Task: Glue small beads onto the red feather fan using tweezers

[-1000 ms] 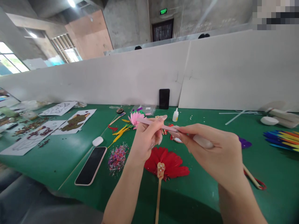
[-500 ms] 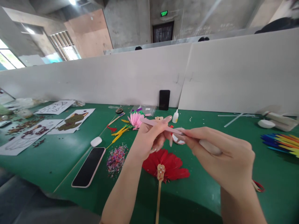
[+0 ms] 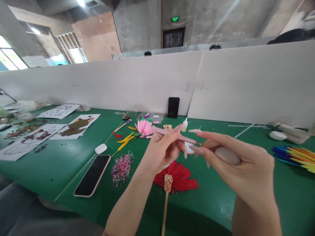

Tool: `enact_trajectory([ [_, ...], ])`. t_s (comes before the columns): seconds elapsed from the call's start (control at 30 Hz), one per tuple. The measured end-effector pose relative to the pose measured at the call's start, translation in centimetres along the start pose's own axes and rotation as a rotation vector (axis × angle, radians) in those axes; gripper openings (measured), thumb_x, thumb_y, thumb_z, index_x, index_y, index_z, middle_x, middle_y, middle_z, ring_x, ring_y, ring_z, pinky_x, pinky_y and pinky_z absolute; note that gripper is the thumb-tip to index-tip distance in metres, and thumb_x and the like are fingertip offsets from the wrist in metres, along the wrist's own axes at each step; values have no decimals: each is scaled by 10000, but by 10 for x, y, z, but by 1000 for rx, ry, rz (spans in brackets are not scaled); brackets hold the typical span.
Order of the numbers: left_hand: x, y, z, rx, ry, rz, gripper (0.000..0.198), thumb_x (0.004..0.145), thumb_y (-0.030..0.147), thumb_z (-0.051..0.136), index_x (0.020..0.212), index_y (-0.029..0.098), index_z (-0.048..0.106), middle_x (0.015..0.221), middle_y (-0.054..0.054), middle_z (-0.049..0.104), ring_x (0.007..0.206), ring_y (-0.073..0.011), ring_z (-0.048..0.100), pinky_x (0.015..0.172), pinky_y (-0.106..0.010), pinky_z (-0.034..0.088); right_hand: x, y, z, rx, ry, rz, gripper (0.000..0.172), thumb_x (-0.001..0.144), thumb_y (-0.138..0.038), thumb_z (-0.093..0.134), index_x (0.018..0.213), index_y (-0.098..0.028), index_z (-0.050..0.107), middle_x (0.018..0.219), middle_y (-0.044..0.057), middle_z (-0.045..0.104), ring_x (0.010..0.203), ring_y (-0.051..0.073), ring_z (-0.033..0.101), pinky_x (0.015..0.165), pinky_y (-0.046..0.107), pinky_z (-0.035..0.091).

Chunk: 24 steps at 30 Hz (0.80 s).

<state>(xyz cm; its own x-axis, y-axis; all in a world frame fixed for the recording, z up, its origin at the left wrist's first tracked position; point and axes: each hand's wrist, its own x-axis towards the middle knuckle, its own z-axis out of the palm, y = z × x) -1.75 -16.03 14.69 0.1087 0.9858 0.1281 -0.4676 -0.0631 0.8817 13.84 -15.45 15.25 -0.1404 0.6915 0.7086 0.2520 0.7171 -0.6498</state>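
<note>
My left hand (image 3: 166,147) is closed around slim pink tweezers (image 3: 180,137), whose dark tip points right. Across from that tip is my right hand (image 3: 236,164), with thumb and forefinger a little apart and a pale, rounded object (image 3: 227,155) tucked in the curled palm; its kind I cannot make out. Below both hands lies a red feather fan (image 3: 183,180) with a beaded centre (image 3: 168,180) and a wooden stick handle (image 3: 165,209). Partly hidden behind the left fingers is a small white round dish (image 3: 189,148). A small glue bottle (image 3: 184,125) stands just beyond.
A pink feather fan (image 3: 144,127), yellow feathers (image 3: 125,142), a pile of coloured bits (image 3: 122,167) and a phone (image 3: 93,176) lie on the left. On the right are multicoloured feathers (image 3: 294,157). A second phone (image 3: 173,107) leans against the white partition (image 3: 123,82).
My right fingertips have let go of the tweezers' tip and moved slightly apart from it. The left hand still holds the tweezers and has shifted slightly right. The camera view has tilted a little.
</note>
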Motion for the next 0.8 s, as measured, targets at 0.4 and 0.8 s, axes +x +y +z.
enact_trajectory([
  [0.4,8,-11,9,-209,28,-91,367,775,353,616,493,120,586,264,77,320,221,4,227,342,-181,128,8,1,-16,82,12,194,112,716,-261,741,824,-288,732,488,-53,564,388,95,474,369,237,393],
  [0.8,4,-13,11,-164,39,-5,301,791,311,625,549,139,574,346,68,428,254,4,272,318,-173,120,-1,-2,-2,-118,85,-1,99,771,-189,688,768,-287,688,695,-47,709,550,121,601,529,276,489],
])
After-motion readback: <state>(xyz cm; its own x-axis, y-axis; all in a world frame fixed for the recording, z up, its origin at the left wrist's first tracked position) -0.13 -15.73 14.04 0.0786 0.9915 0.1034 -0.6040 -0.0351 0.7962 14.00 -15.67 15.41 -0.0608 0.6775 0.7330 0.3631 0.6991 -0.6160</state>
